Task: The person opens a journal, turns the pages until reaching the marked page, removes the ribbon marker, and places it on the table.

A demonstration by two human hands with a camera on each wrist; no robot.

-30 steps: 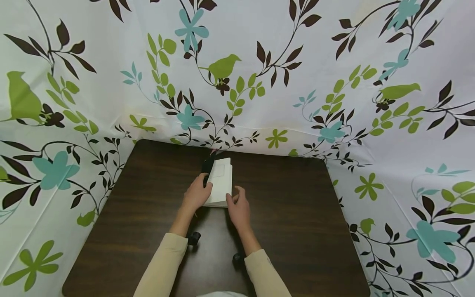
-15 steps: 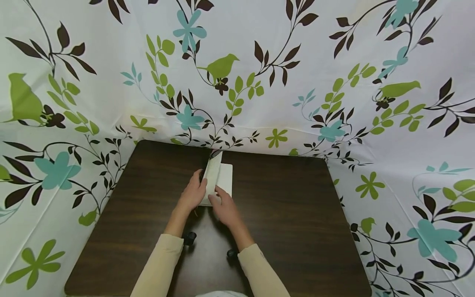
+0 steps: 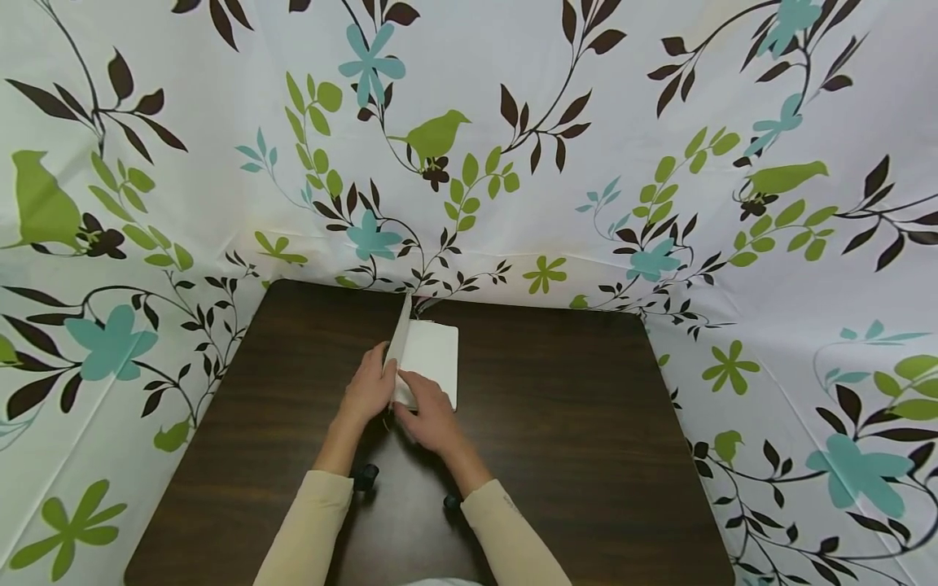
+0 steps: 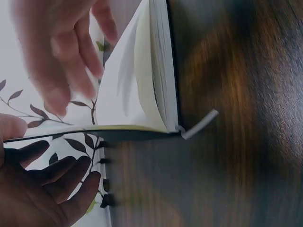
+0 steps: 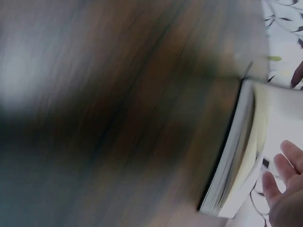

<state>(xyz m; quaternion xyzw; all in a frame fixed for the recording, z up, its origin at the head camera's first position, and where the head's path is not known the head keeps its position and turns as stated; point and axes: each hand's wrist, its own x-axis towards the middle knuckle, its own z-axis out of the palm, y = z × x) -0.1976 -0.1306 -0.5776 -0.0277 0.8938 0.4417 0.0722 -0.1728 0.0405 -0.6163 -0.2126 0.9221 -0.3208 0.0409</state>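
Pinches the raised cover [image 3: 401, 332] with the left hand [image 3: 364, 389], parted no wider than the cover's own thickness, with thumb on the pale inner side and the other fingers fanned loosely behind the black outer side, as seen from the left wrist. Rises from that pinch toward 1 o'clock, almost on edge. Holds nothing visible in the right hand [image 3: 428, 413], set toward 4 o'clock from the left, with fingers loosely spread and aimed at 10 to 11 o'clock, near the cover's foot; cannot tell whether touching the page. Lies toward 2 o'clock from the left hand and 12 from the right, as the body of the notebook [image 3: 434, 350], flat with a white page upward and long axis close to 12–6. Depends most, as a judgement, on the spine along the 9 o'clock side: outside it and nearer the cover with the left hand, inside it and nearer the page with the right. Shows also a cream leaf [image 4: 144, 71] bowing off the block, and a pale strip [image 4: 201, 125] poking out at the spine's near end. Extends beyond as dark table [image 3: 572, 423], then patterned cloth [image 3: 542, 232] past 12.
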